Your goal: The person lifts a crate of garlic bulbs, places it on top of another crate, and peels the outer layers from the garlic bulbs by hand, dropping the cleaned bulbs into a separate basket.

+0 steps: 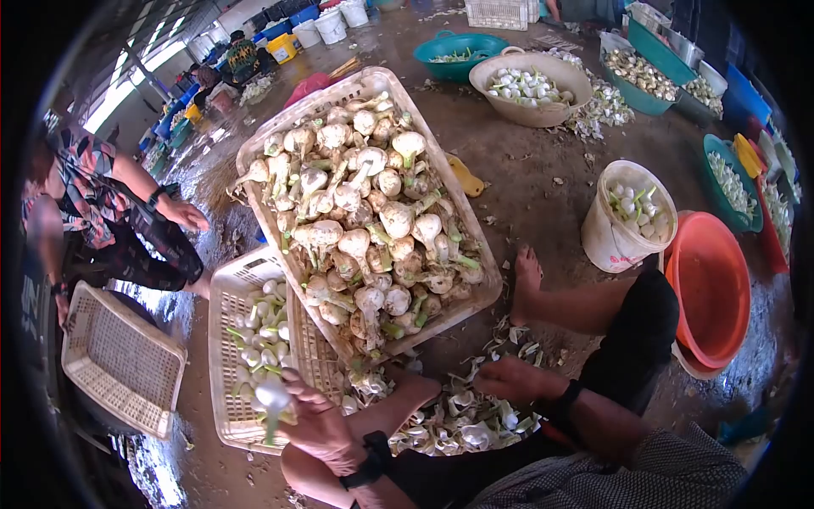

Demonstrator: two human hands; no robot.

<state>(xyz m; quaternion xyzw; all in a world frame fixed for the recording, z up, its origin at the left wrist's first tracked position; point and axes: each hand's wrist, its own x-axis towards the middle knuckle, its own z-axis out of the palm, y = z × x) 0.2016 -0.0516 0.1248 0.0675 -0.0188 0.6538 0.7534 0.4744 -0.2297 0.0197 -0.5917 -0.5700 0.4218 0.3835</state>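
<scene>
My left hand [318,428] is at the lower left, its fingers closed around a peeled white bulb with a green stem [273,399]. This bulb hangs over the near side of a crate of peeled bulbs [218,373]. Over my lap, my right hand [509,379] is curled above the peelings [475,424]; what it holds, if anything, is hidden. In front of me a large tilted crate [479,293] is heaped with unpeeled, soil-stained bulbs [398,219], and overlaps the peeled-bulb crate.
A white bucket [599,242] of peeled bulbs and an orange basin [712,280] stand at the right. Beige [543,114] and green [428,53] basins lie ahead. At the left, another person [102,170] has one hand on an empty crate [85,365].
</scene>
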